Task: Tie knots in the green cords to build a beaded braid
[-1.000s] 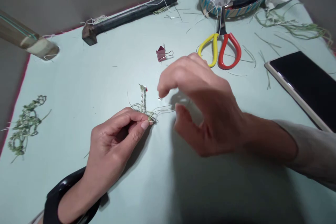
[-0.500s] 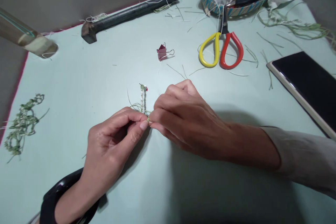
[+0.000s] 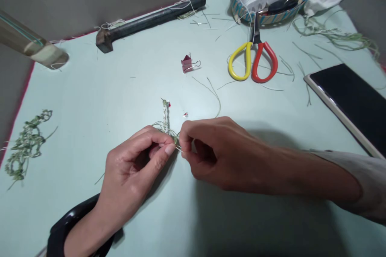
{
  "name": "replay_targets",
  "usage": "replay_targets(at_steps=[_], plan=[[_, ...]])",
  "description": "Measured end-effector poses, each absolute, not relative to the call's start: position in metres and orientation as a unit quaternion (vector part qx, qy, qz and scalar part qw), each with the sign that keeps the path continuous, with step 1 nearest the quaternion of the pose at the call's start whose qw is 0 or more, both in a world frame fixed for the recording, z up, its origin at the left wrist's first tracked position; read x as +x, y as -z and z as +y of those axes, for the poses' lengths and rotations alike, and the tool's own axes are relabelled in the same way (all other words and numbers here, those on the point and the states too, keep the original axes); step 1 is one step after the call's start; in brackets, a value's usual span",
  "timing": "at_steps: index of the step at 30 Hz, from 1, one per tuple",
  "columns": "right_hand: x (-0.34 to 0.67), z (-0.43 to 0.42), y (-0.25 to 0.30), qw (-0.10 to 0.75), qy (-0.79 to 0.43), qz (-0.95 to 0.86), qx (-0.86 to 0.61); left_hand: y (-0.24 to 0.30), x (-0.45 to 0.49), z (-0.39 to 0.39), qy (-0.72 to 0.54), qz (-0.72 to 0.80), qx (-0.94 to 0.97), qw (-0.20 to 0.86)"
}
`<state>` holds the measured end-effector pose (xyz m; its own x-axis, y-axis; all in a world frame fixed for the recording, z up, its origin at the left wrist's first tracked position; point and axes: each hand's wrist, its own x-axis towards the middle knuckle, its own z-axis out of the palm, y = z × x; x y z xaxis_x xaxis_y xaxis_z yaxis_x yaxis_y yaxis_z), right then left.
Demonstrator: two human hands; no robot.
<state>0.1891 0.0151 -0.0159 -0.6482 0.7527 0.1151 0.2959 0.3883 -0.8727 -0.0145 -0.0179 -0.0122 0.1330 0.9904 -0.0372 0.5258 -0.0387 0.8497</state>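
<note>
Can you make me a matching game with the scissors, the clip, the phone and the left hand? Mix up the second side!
1. scissors
2. clip
3. phone
4. left hand

A. lying flat, black on top
B. pinching green threads
C. yellow and red handles
D. dull purple-pink, with wire loops

Right pairs: 1-C, 2-D, 3-A, 4-B.

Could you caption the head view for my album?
Left hand and right hand pinch thin strands near a knotted strip, scissors beyond.
</note>
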Motion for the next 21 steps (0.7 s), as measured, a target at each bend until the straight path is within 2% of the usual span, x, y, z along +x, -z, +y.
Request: replay_targets(at_steps=[3,7,15,21], plan=[[0.194,0.016,0.010,0.180,-0.457,-0.792,-0.363,0.013,-0.016,-0.018,-0.310,0.580,0.659,0.364],[0.206,0.017,0.007,0.109,-0.368,-0.852,-0.357,0.015,-0.015,-0.017,-0.310,0.575,0.677,0.340],[0.221,0.022,-0.002,0.090,-0.236,-0.895,-0.367,0.019,-0.015,-0.021,-0.304,0.570,0.703,0.299],[0.212,0.043,-0.011,0.028,-0.131,-0.845,-0.518,0.024,-0.017,-0.024,-0.309,0.571,0.721,0.243]])
